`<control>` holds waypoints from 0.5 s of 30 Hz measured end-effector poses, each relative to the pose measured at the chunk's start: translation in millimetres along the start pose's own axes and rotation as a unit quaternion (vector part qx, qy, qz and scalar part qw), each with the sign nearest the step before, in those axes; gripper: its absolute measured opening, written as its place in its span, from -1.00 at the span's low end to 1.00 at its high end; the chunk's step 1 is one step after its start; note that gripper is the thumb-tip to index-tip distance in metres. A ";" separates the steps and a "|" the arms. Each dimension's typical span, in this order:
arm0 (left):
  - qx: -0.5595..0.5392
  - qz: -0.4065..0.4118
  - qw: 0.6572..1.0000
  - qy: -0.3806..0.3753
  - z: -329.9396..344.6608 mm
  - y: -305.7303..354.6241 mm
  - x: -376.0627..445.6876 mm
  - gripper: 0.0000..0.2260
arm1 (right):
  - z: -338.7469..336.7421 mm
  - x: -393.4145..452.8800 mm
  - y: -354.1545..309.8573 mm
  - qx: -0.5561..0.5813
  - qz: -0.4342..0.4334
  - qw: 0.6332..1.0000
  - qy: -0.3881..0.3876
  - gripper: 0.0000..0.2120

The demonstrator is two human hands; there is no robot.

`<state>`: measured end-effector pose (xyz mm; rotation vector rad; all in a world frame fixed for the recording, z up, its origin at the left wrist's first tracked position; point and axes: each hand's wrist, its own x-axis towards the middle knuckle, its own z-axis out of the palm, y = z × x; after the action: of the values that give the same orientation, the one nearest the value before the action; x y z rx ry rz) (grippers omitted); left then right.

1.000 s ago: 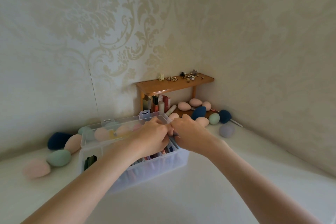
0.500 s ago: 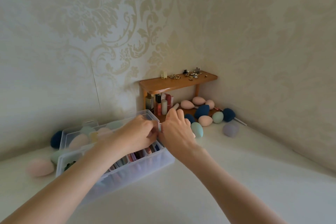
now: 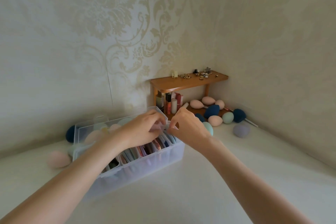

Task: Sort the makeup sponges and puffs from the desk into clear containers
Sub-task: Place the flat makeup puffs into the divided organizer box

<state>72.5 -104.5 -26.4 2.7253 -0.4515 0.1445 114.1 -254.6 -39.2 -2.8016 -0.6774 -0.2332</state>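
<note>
Reaching over a clear container [image 3: 145, 165] on the white desk [image 3: 200, 196], both hands meet above its far right corner. Left hand [image 3: 143, 129], fingers curled, pinches a pale, thin item at the container's far end; what the item is cannot be told. Right hand [image 3: 189, 127], at 3 o'clock of the left, has its thumb and forefinger closed on the same pale item. Flat puffs [image 3: 154, 146] stand on edge in a row inside the near compartment; egg-shaped sponges show blurred through the walls of the far compartment [image 3: 98, 132]. Loose sponges lie on the desk: a pink sponge [image 3: 58, 159] and a dark blue sponge [image 3: 70, 133] at 9 o'clock of the container, a mint sponge [image 3: 209, 127] just beside the right hand, and a cluster [image 3: 215, 120] at 2 o'clock, with a lilac sponge [image 3: 241, 130] apart from it. At 1 o'clock a wooden shelf [image 3: 187, 82] in the wall corner carries small trinkets [image 3: 201, 75]; cosmetic tubes [image 3: 171, 102] stand beneath it.
</note>
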 end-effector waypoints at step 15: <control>0.026 -0.117 0.993 -0.022 -35.3 -44.4 -63.9 -0.83 | 18.9 -1.0 -7.8 -0.024 0.068 0.993 0.088 -0.80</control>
<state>25.4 -33.6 -19.2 2.8121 -0.1399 0.0342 111.5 -243.1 -55.9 -2.8147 -0.4446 -0.4709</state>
